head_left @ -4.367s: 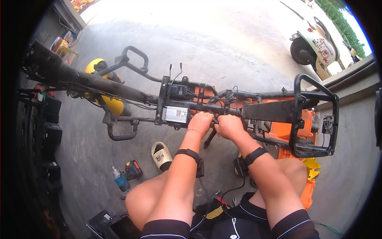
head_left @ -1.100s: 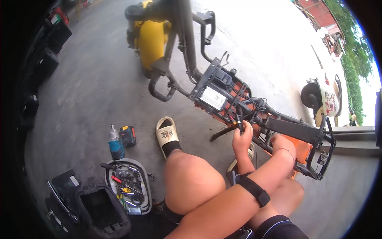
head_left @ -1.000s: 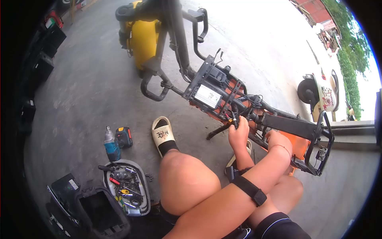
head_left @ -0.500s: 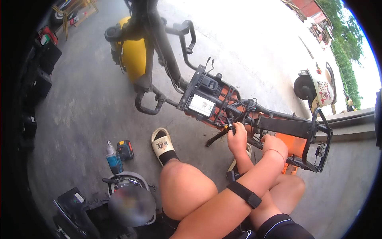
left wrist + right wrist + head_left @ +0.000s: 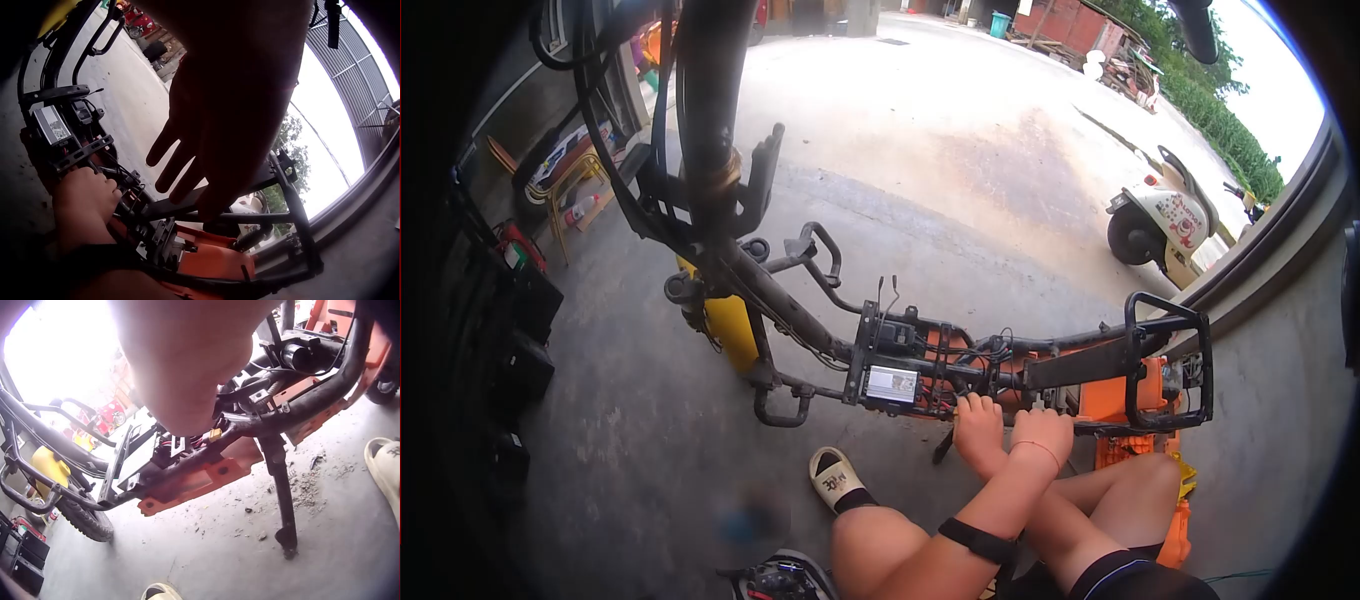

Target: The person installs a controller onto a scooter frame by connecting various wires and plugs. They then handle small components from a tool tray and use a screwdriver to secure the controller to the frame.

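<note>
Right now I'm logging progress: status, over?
Left hand by bike frame, fingers extended. Right hand beside yellow plug, grip hidden. Left forearm crosses over right forearm.

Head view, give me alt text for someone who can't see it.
A person's left hand and right hand are side by side at a black vehicle frame carrying a silver box. A cream scooter stands outdoors, upper right.

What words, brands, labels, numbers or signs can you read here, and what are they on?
None can be read with certainty.
Silver box on the black bike frame: label print too small.
Cream slipper: printed lettering, too small and blurred.
Parked scooter: lettering among its red decorations, too small to read surely.
</note>
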Available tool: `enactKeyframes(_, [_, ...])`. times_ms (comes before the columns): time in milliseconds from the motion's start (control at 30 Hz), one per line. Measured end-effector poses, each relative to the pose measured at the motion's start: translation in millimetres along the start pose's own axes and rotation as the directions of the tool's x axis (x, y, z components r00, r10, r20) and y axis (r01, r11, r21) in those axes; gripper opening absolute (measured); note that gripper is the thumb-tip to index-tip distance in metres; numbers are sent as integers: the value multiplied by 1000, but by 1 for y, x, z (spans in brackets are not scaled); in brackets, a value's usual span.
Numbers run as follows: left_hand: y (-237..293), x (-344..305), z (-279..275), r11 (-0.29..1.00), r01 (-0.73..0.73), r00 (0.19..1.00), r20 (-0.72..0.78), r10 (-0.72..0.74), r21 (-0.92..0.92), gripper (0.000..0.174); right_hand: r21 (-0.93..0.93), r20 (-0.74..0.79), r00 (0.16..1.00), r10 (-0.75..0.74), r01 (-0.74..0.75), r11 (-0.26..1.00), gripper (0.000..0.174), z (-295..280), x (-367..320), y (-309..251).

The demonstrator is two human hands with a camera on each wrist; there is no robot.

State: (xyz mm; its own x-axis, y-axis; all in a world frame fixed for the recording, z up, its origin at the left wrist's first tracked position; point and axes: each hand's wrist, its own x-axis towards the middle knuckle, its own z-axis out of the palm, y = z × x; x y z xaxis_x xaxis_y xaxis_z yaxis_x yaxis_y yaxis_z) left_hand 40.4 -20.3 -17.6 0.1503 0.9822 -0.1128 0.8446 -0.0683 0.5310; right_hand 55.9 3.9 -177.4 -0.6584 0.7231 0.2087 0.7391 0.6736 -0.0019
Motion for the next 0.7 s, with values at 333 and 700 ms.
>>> enactKeyframes(333, [-2,4,4,1000,-28,999,-22,28,-13,23,-3,-37,999,-3,3,1000,14,18,-2,9])
enactKeyframes(700, [-1,1,-2,999,-40,998,-45,39,-24,19,-122,70,997,-14,22,992,18,19,4,13])
